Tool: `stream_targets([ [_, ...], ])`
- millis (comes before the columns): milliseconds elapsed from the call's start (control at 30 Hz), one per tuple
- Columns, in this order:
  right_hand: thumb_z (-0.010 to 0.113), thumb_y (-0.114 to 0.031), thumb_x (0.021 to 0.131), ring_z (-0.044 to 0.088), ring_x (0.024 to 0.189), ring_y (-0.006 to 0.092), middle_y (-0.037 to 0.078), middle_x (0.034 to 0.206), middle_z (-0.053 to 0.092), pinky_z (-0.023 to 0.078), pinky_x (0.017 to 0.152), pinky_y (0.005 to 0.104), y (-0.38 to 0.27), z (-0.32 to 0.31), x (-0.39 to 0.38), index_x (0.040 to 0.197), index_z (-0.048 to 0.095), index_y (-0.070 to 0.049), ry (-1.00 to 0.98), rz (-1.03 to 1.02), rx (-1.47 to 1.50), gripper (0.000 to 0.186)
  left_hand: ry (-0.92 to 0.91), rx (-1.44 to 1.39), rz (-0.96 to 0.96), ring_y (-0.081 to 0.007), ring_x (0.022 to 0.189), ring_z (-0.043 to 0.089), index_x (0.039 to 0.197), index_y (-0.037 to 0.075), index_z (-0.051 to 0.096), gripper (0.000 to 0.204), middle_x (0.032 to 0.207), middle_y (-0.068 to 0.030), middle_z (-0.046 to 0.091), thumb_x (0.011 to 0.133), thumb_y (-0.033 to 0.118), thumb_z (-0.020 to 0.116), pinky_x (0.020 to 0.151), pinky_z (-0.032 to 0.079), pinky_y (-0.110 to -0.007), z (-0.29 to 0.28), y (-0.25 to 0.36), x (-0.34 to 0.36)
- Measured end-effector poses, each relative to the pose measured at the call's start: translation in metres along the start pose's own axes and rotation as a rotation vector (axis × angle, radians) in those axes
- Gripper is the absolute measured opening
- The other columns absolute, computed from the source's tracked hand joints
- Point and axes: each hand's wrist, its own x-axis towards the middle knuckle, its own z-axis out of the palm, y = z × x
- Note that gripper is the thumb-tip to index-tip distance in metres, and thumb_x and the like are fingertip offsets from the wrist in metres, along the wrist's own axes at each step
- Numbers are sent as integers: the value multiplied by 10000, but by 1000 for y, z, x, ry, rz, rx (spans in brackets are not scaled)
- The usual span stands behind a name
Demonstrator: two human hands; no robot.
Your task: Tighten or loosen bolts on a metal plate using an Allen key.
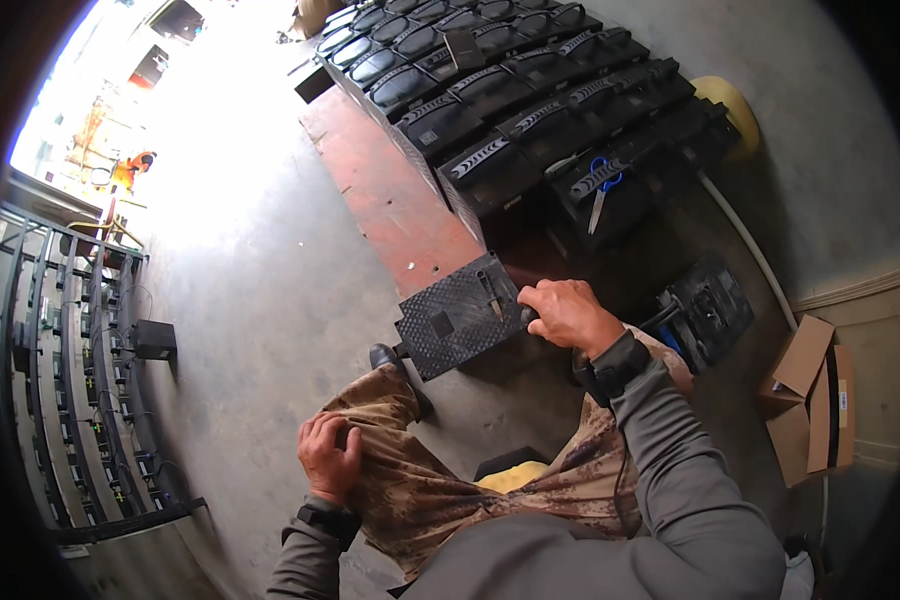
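My right hand (574, 316) is closed at the right edge of a black textured panel (448, 335). A dark rounded bit shows between thumb and fingers; I cannot tell whether it belongs to the panel. On the panel lies a small tool with a dark handle (491, 296), beside a plain dark square. My left hand (331, 456) rests over my left knee, fingers laid on the camouflage trousers (400, 470), holding nothing.
Rows of black cases with handles (540, 120) stand ahead, with blue-handled scissors (598, 190) on one. A reddish board (390, 190) runs beside them. To the right are a black tool tray (705, 310) and an open cardboard box (808, 400). A metal rack (80, 370) stands left.
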Motion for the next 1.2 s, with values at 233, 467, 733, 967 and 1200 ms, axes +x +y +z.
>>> stream_targets([
  [233, 772, -187, 850, 714, 1010, 374, 126, 1027, 728, 560, 877, 489, -3, -5, 6, 1059, 693, -116, -65, 105, -11, 234, -4, 23, -9, -352, 1099, 677, 960, 50, 723, 209, 1067, -119, 757, 812, 190, 772, 1022, 486, -467, 1, -3, -1],
  [467, 777, -217, 878, 717, 999, 374, 130, 1015, 736, 558, 858, 487, 9, 15, 1, 1019, 669, -97, 193, -80, 54, 214, 9, 8, -5, -364, 1097, 677, 960, 55, 721, 200, 1061, -121, 756, 809, 176, 773, 1022, 488, -470, 0, 1, 1],
  [733, 793, -193, 840, 716, 1016, 372, 113, 1008, 731, 560, 864, 480, -2, 0, 4, 1040, 669, -105, -10, 75, 6, 251, 3, 6, -4, -369, 1086, 678, 959, 58, 715, 194, 1054, -123, 755, 810, 169, 770, 1022, 489, -471, 0, -1, 0],
  [967, 822, -258, 846, 725, 1004, 371, 138, 1031, 743, 565, 864, 490, 2, 3, 6, 1028, 664, -71, 41, -52, 14, 306, 1, 0, -12, -378, 1081, 671, 960, 57, 711, 199, 1061, -129, 751, 812, 175, 771, 1027, 483, -474, -3, 0, 1],
  [1200, 805, -228, 846, 721, 1016, 362, 130, 1033, 731, 567, 869, 486, 0, 4, 1, 1052, 682, -98, 15, 4, -2, 273, -3, 13, -1, -380, 1083, 669, 970, 55, 710, 211, 1068, -129, 750, 812, 179, 774, 1026, 481, -482, 0, -2, -2],
])
